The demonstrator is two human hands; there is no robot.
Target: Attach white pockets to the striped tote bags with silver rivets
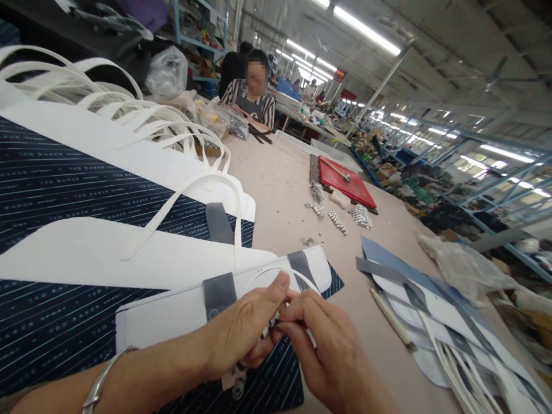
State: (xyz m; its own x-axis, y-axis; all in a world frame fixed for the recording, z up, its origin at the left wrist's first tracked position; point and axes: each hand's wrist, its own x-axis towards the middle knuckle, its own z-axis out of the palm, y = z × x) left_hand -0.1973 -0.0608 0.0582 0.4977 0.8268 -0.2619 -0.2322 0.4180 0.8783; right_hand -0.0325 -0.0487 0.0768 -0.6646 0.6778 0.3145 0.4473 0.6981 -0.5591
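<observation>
My left hand (250, 322) is closed around a bundle of small shiny metal pieces (269, 326), with more of them hanging below the palm. Against it, my right hand (323, 339) is closed, thumb and fingers pinched at the bundle; what sits between its fingertips is hidden. Both hands are above a white bag panel (168, 319) with grey tabs and a thin white strap (284, 269). Under this panel lies dark striped fabric with printed lettering (56, 322).
White panels with looped straps (172, 123) are stacked at left. Beyond are metal-piece bundles (361, 216) and a hammer (335, 171) on a red board (353, 187). At right lie a white stick (390, 316) and more panels (457, 322). A person (254, 98) sits across the table.
</observation>
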